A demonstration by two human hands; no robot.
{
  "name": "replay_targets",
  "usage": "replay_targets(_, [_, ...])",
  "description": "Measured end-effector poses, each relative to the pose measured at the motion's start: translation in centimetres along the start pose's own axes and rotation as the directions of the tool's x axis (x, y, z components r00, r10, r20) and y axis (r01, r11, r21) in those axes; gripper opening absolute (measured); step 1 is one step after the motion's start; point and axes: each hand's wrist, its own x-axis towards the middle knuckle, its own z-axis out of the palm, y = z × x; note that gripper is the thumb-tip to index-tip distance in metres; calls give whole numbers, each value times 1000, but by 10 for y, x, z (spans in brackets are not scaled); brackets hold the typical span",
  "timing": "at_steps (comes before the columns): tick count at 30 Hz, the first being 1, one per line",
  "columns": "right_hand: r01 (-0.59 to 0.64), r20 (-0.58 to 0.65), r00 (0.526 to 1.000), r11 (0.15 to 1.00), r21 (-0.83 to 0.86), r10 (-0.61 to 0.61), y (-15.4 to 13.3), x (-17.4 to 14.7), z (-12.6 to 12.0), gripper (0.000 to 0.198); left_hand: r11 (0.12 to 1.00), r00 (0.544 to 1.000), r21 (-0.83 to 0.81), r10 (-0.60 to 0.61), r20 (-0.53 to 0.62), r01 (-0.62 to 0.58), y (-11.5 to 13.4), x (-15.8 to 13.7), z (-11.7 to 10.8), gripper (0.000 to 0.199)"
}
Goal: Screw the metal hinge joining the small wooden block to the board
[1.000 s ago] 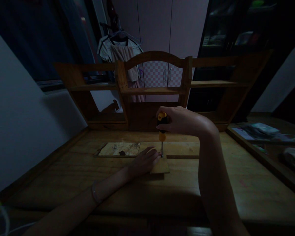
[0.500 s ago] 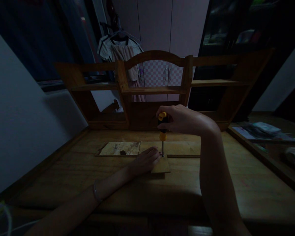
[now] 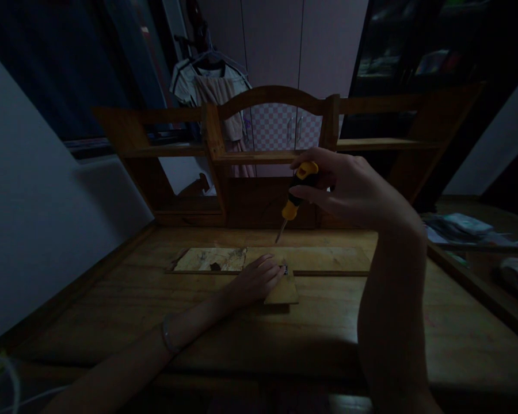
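Right hand (image 3: 349,187) grip closed around screwdriver (image 3: 297,195), tip tilted, raised above small wood block (image 3: 282,292). Left hand (image 3: 254,282) lies flat on block on bench (image 3: 328,328), holding nothing. Step seems: between screw turns. Next move needs tip lowered exactly on screw (image 3: 285,268).

The room is very dim, colours muddy. Faint light falls from ahead onto the tabletop (image 3: 328,322), leaving soft shadows under both hands. Corners go nearly black, straight edges bow toward the sides, and fine detail is grainy.
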Motion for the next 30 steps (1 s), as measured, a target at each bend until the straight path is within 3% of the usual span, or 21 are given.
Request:
replay_targets(6, [-13, -113, 994, 999, -30, 10, 6, -5, -8, 37, 993, 993, -70, -84, 86, 90, -9, 2, -5, 41])
replay_targets(12, [3, -182, 983, 999, -47, -12, 18, -3, -5, 35, 938, 975, -283, -161, 156, 200, -34, -7, -5, 79])
replay_targets(20, [29, -244, 969, 999, -29, -35, 24, -2, -3, 32, 859, 968, -446, -208, 141, 250, -49, -19, -1, 77])
replay_targets(27, [31, -244, 969, 1000, 0, -30, 20, -2, -3, 32, 730, 972, -641, -184, 149, 237, -59, -29, 14, 76])
replay_targets(30, [31, -246, 969, 999, -8, -32, 20, -2, -3, 33, 659, 971, -717, -207, 117, 227, -60, -31, 17, 62])
